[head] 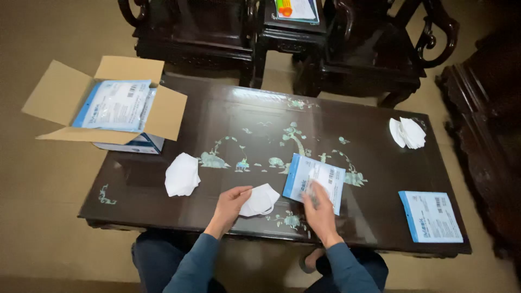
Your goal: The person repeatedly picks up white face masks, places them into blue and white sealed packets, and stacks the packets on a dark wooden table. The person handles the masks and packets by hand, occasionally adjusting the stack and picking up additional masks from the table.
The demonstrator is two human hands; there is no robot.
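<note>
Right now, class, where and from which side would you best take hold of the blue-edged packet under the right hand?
Probably by the blue-edged packet's far, bare end, coming from above: it lies flat on the table, and the right hand covers its near edge.

Dark inlaid table (244, 108) — carved chairs (380, 59) behind, beige floor (43, 190).
</note>
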